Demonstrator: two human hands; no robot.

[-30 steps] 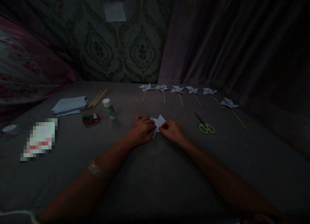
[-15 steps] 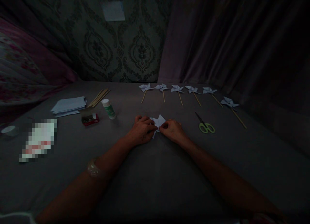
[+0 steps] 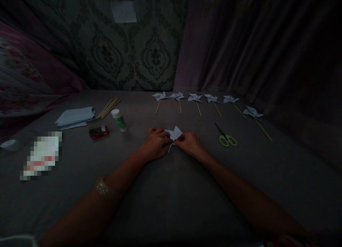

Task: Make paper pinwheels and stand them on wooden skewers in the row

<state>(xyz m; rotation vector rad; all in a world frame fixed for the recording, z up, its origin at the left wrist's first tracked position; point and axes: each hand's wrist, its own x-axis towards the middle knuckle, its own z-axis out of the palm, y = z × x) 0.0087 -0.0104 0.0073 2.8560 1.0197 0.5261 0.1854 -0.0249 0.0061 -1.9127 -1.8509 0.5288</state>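
A white paper pinwheel lies on the cloth-covered surface in front of me, its pointed blades partly hidden by my fingers. From the left, my left hand holds it, fingers closed over its side. My right hand pinches the paper near its middle, thumb and forefinger together; anything small between those fingertips is hidden. No stick shows on this pinwheel.
Several finished paper pinwheels on sticks lie along the back. Green-handled scissors rest to the right. At left are a glue stick, a small red box, loose wooden sticks, a paper stack and a blurred packet.
The view shifts very slightly. Both hands stay on the paper pinwheel, with hardly any visible movement of the fingers.
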